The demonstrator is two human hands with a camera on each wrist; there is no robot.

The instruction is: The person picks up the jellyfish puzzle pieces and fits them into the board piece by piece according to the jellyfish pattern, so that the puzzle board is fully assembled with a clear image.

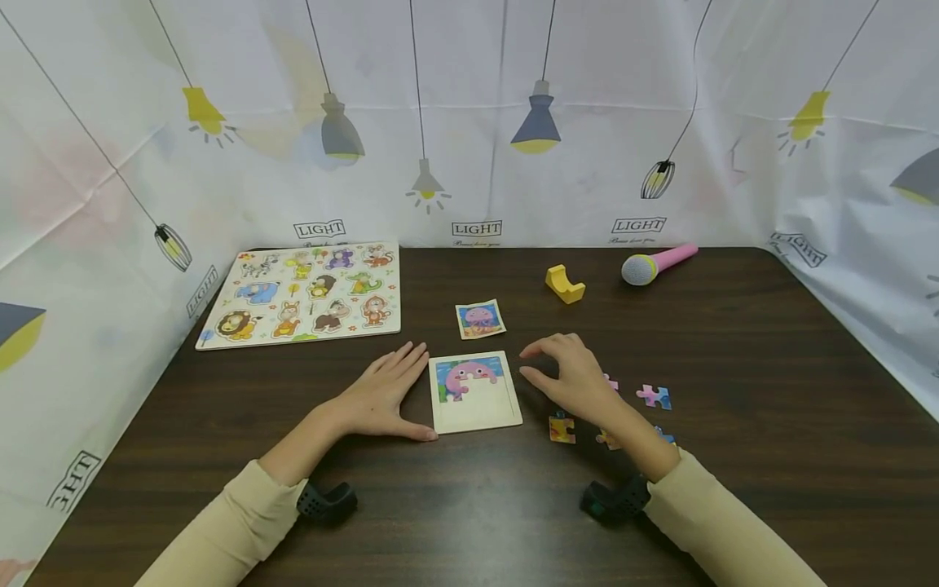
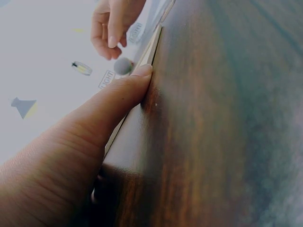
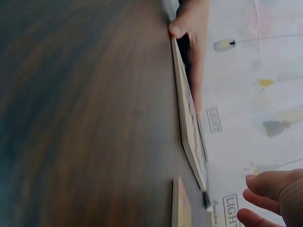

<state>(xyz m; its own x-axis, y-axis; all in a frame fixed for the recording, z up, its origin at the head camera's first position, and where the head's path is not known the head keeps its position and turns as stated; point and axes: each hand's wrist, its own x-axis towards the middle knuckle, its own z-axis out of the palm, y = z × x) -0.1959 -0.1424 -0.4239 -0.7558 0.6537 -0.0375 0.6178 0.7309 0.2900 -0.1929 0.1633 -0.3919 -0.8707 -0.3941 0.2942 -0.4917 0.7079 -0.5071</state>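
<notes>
While your left hand [image 1: 377,399] rests, fingers spread, along the left edge of the square, cream wooden puzzle tray [image 1: 480,414] at centre, best brace it lightly so loose, colourful jigsaw pieces [image 1: 562,430] from the right seat flat. Your right hand [image 1: 578,381] curves near the tray's right edge, thumb and fingertips apart, apparently empty. The tray's far part shows a pink, two-eyed face [image 1: 473,367]; the near part is bare.

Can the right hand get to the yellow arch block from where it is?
Probably yes: the right hand looks empty, and only bare table shows between it and the yellow arch block.
</notes>
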